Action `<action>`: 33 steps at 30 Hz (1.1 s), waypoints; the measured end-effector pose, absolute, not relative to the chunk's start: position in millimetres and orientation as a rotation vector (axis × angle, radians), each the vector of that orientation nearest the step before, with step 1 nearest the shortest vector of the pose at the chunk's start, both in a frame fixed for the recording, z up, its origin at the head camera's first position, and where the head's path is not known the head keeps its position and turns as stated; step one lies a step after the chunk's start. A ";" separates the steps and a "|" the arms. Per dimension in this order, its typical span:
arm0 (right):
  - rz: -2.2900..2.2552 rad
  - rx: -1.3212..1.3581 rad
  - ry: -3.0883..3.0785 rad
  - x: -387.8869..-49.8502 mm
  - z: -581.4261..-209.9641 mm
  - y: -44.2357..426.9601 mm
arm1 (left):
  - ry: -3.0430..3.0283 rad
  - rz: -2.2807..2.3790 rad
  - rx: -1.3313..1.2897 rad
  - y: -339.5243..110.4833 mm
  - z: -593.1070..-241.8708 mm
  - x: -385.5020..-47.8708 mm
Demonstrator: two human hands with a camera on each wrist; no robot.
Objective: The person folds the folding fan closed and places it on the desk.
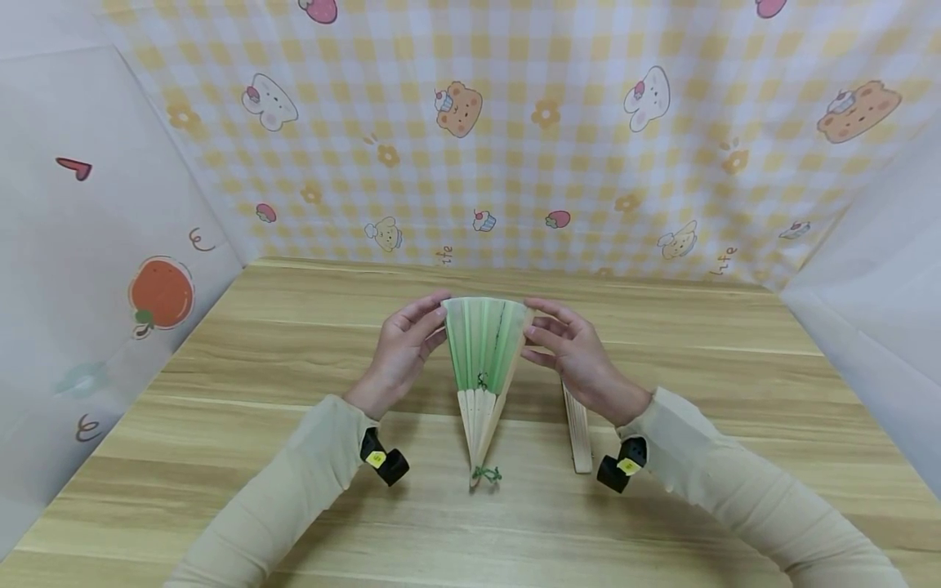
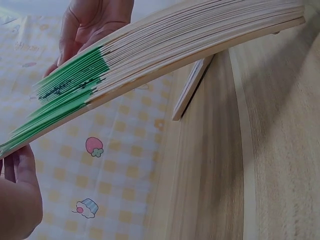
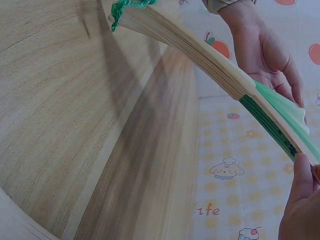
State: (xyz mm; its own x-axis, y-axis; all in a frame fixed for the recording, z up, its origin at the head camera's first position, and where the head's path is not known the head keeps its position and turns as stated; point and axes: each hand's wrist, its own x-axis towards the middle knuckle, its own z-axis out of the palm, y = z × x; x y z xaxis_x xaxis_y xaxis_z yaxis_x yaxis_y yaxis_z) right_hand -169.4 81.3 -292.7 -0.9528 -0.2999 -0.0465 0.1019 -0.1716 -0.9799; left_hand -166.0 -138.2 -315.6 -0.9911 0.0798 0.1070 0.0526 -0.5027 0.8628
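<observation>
A partly spread folding fan [image 1: 478, 347], green on its upper half with bare pale wooden ribs below, is held up over the table between both hands. My left hand [image 1: 393, 351] pinches its upper left edge. The upper right edge is gripped between the thumb and fingers of my right hand [image 1: 577, 355]. At the narrow lower end hangs a green cord [image 1: 487, 474], also visible in the right wrist view. Many stacked ribs [image 2: 165, 52] show edge-on in the left wrist view. Below my right hand lies a folded wooden fan [image 1: 578, 433], its far end hidden by that hand.
The wooden table [image 1: 220, 441] runs back to a yellow checked cloth [image 1: 515, 163] with cartoon prints. A white printed sheet [image 1: 73, 245] hangs on the left, and another pale sheet [image 1: 875, 269] on the right.
</observation>
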 end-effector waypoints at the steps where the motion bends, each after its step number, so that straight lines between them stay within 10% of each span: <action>1: -2.208 -0.229 1.829 -169.3 -292.7 81.2 | 1.561 2.699 0.207 -138.0 -315.6 -166.1; 33: -2.185 -0.248 1.820 -166.1 -293.2 73.5 | 1.554 2.702 0.220 -131.1 -319.0 -166.8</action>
